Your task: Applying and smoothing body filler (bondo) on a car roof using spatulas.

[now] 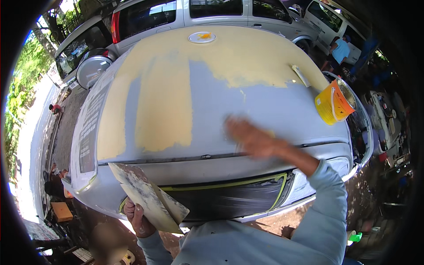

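Observation:
My left hand (139, 217) is closed on the edge of a flat, putty-smeared board (148, 194). It looks folded or doubled, with a second panel angled off its right side. My right hand (251, 136) is stretched over the grey part of the vehicle roof (221, 104) and smeared by motion. Whether its fingers hold a tool cannot be made out. Pale yellow putty (164, 106) covers the roof's far part and broad strips at the left. A putty knife (301, 76) lies on the roof at the far right, near a yellow and orange bucket (329, 106) with a white handle.
A round lid (202, 37) with orange-yellow paste lies at the roof's far edge. Dark plastic (229, 196) edged with yellow-green tape covers the near window. Printed paper (91, 128) masks the left side. Silver vehicles (216, 11) stand behind; a person in blue (340, 51) is at the far right.

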The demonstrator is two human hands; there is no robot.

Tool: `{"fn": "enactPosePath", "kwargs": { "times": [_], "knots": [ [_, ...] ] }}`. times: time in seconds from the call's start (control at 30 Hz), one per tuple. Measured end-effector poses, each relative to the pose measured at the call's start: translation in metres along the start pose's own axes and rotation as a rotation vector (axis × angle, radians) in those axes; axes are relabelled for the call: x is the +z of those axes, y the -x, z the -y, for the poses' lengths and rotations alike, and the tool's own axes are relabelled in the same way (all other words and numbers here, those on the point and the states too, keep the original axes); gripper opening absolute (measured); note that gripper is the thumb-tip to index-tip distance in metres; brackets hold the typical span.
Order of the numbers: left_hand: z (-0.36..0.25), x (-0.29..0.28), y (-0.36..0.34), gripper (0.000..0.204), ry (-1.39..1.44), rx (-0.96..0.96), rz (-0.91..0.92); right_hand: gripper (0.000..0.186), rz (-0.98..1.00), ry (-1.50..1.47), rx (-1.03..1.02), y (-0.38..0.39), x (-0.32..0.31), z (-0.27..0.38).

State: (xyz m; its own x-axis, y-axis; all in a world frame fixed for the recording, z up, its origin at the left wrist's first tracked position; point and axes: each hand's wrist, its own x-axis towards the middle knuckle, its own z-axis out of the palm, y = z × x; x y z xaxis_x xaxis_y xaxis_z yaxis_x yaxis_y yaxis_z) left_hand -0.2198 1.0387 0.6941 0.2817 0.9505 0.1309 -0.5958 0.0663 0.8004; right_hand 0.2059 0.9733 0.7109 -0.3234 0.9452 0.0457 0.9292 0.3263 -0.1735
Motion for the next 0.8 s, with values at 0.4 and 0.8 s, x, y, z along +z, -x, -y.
{"fn": "enactPosePath", "kwargs": {
  "times": [0.4, 0.8],
  "knots": [
    [-0.006, -0.003, 0.008, 0.039, 0.007, -0.033, 0.084, 0.064, -0.056, 0.107, 0.080, 0.013, -0.004, 0.111],
    [-0.001, 0.032, 0.030, 0.016, -0.139, -0.330, 0.357, 0.076, -0.237, -2.085, 0.166, 0.027, 0.063, 0.205]
  ]
}}
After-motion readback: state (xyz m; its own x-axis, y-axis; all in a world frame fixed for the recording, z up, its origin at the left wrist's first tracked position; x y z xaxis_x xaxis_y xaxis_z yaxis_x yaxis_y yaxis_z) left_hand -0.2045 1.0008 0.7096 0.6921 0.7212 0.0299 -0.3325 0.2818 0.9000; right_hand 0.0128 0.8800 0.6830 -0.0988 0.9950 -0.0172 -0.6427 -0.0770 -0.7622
